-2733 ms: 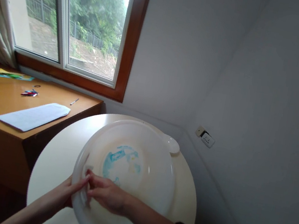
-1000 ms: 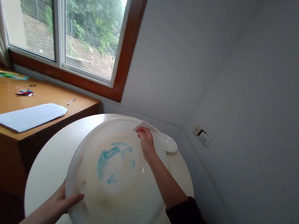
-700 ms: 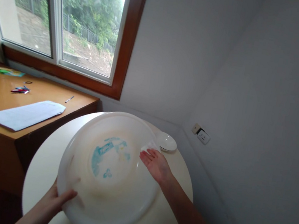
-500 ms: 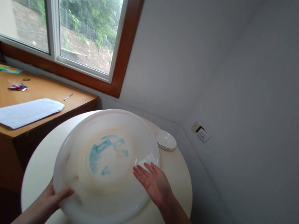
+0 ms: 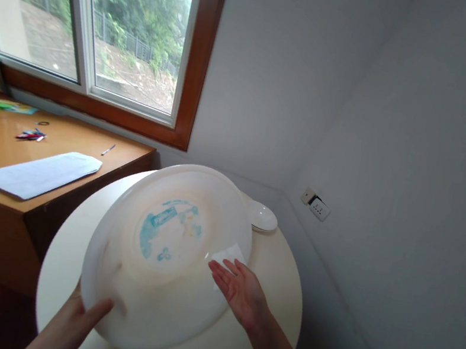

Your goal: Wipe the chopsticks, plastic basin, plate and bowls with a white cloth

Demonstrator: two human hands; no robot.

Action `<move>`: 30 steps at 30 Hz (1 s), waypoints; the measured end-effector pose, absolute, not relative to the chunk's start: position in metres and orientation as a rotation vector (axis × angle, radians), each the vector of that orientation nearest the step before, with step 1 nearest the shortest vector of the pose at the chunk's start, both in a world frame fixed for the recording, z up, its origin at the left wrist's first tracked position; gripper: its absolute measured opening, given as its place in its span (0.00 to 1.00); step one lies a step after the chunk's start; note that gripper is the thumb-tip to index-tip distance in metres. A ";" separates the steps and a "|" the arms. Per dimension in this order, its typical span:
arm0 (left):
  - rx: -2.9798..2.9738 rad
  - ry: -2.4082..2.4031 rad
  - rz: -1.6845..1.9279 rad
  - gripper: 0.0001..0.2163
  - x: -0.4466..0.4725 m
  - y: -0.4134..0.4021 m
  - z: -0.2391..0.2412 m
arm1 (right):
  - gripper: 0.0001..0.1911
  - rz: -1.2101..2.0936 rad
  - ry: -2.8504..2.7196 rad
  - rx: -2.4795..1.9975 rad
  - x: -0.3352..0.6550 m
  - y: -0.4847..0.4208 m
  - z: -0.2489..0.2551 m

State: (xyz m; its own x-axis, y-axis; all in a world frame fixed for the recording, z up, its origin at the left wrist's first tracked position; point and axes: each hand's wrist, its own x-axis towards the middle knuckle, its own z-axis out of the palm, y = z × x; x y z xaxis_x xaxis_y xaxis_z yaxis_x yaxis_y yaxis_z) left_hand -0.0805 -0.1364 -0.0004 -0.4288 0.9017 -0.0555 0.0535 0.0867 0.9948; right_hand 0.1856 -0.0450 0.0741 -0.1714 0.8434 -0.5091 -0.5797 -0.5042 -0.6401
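- In the head view, the large round translucent white plastic basin [image 5: 162, 321] with a faded blue print tilts above the round white table [image 5: 280, 279]
- The left hand [image 5: 72, 317] holds the basin's lower left rim, its thumb on the near face and its other fingers hidden behind
- The right hand [image 5: 241, 293] is palm up, its fingers stretched out and slightly spread at the basin's right side
- A thin white square sheet [image 5: 227, 253] sits against the basin, right behind those fingers; whether they touch it I cannot tell
- A glossy white shallow dish [image 5: 265, 217] rests on the table, just beyond the basin's right edge
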 end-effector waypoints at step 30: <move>0.942 1.677 1.333 0.26 -0.075 -0.135 0.017 | 0.20 0.348 -2.461 -1.099 0.172 -0.113 -0.032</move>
State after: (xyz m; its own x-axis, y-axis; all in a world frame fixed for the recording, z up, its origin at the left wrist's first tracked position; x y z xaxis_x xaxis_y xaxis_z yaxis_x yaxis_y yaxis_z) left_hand -0.0750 -0.1352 0.0171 -0.4214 0.8981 -0.1259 0.0801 0.1751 0.9813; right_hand 0.1717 -0.1128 -0.0319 -0.5990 0.7525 0.2737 0.6471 0.6562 -0.3881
